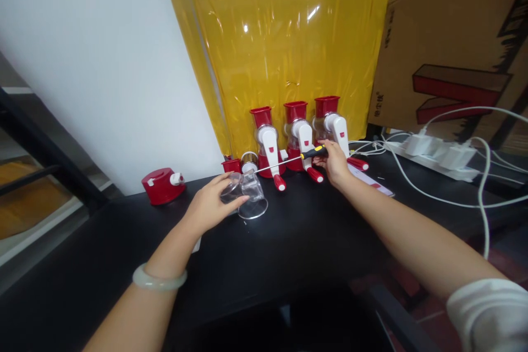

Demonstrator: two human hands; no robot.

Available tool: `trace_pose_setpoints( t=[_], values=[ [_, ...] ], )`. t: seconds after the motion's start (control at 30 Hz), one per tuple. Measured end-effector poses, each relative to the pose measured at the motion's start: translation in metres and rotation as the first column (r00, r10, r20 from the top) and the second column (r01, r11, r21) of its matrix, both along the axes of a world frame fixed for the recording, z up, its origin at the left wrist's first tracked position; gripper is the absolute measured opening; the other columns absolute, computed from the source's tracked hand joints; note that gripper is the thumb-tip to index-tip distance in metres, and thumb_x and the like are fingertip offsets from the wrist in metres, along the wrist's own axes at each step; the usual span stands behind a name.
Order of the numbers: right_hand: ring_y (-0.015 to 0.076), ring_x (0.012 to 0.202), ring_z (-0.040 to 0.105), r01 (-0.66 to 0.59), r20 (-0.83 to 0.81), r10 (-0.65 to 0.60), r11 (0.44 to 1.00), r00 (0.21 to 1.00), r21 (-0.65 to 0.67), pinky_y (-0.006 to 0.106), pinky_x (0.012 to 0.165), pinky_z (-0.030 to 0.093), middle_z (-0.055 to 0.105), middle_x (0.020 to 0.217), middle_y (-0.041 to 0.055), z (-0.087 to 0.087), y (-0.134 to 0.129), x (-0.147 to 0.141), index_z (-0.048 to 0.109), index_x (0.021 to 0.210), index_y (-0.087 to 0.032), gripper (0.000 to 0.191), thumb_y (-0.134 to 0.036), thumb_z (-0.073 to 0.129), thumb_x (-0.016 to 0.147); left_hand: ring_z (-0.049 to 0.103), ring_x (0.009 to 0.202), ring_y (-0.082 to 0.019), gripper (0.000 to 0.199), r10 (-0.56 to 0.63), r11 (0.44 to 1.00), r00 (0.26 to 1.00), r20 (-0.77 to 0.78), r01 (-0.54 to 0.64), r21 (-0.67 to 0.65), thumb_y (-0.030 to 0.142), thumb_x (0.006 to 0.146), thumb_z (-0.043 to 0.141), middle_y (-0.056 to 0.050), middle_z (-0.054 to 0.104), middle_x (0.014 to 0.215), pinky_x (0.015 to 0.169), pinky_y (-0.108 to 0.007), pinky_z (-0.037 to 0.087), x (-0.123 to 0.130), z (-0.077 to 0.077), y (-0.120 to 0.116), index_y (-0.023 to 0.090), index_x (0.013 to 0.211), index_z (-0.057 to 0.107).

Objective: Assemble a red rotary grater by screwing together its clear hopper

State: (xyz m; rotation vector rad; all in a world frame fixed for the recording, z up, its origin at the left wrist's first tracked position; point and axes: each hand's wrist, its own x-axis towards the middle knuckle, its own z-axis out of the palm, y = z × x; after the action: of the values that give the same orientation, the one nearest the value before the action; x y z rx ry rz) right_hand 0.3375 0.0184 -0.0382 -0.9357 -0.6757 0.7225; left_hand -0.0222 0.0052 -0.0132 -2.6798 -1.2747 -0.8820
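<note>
My left hand [212, 201] grips a clear plastic grater housing [252, 206] from its left side, just above the black table. In my right hand [332, 162] is a screwdriver [284, 163] with a black and yellow handle, its long shaft pointing left. The tip reaches the upper part of the clear housing; whether it touches is too small to tell. Behind the housing are a metal grater drum [249, 159] with a white end and a red feed hopper [231, 165]. A red base [164, 186] with a white knob sits to the left.
Three assembled red and white rotary graters [268, 143] with crank handles stand behind my hands. A phone [371, 180] lies by my right wrist. At the right are a white power strip [433, 162], chargers and loose cables, with a cardboard box [449, 38] behind.
</note>
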Motion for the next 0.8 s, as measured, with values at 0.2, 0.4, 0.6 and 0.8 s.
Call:
trace_pose_setpoints(
  t=[0.2,0.4,0.6,0.8],
  values=[
    [0.0096,0.033,0.043,0.075,0.091,-0.075,0.997,0.993,0.004,0.019,0.035,0.035,0.045,0.043,-0.0070,0.0011,-0.0022,-0.0014,0.057,0.083,-0.021,0.039,-0.059,0.053,0.092,0.063,0.124,-0.033,0.048,-0.020,1.000,1.000,0.014,0.020,0.003,0.059,0.084,0.069,-0.011,0.062,0.141,0.108,-0.052,0.049,0.0001,-0.0002,0.0002,0.025,0.117,0.071],
    [0.0126,0.042,0.058,-0.054,-0.063,0.052,0.998,0.997,-0.038,0.021,0.040,0.043,0.064,0.059,-0.0005,0.0040,-0.0016,0.0014,0.059,0.092,-0.020,0.030,-0.040,0.036,0.096,0.063,0.124,-0.033,0.052,-0.015,1.000,1.000,0.009,0.015,0.001,0.062,0.084,0.068,-0.012,0.062,0.142,0.109,-0.051,0.049,0.0017,0.0001,-0.0007,0.024,0.121,0.070],
    [0.0119,0.039,0.056,-0.005,0.013,0.005,1.000,1.000,-0.023,0.019,0.039,0.042,0.057,0.051,-0.0053,0.0015,0.0002,0.0006,0.058,0.098,-0.020,0.026,-0.045,0.056,0.092,0.062,0.125,-0.034,0.053,-0.011,1.000,1.000,0.006,0.011,-0.006,0.064,0.083,0.068,-0.012,0.062,0.141,0.110,-0.051,0.047,0.0021,0.0020,-0.0025,0.024,0.117,0.072],
    [0.0118,0.034,0.051,0.024,0.080,-0.021,0.999,0.997,-0.033,0.020,0.036,0.039,0.050,0.046,-0.0061,-0.0023,0.0016,0.0019,0.055,0.088,-0.022,0.037,-0.058,0.049,0.094,0.062,0.126,-0.033,0.053,-0.019,1.000,1.000,0.012,0.019,-0.009,0.062,0.084,0.068,-0.011,0.061,0.142,0.110,-0.052,0.047,0.0025,0.0020,-0.0031,0.025,0.123,0.070]
  ],
)
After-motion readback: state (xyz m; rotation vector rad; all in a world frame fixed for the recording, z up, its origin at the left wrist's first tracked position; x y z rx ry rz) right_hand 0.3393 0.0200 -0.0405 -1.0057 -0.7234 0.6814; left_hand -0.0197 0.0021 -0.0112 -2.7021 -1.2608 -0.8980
